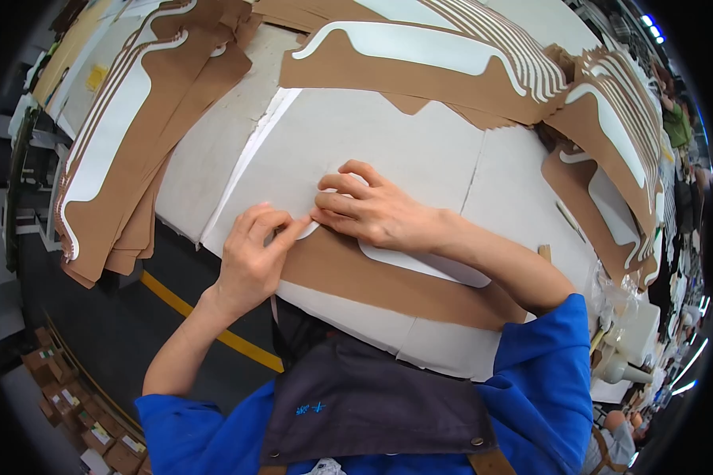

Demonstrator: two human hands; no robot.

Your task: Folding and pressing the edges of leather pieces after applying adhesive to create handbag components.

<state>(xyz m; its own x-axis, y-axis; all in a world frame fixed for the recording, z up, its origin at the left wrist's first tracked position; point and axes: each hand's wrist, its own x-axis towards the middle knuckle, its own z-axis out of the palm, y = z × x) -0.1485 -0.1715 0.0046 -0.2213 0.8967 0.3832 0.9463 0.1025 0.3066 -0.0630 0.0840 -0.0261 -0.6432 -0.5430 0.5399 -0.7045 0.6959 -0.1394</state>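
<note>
On the table in front of me lies a brown cut-out piece point(404, 289), flat like leather or card, with a white shape point(428, 264) along its far side. My left hand point(255, 249) is closed in a pinch at the piece's left end, by the white curved edge. Close beside it, my right hand point(376, 207) reaches across the piece, its fingers curled and the fingertips pressed together on the same white edge. The two hands' fingertips nearly meet there. My right hand and forearm hide much of the white shape, so exactly what sits between the fingertips is unclear.
Similar brown and white pieces lie in overlapping stacks at the left point(127, 150), far side point(396, 59) and right point(602, 131) of the grey-white table point(388, 134). A pen-like stick point(570, 220) lies at the right. Cardboard boxes point(79, 404) stand on the floor.
</note>
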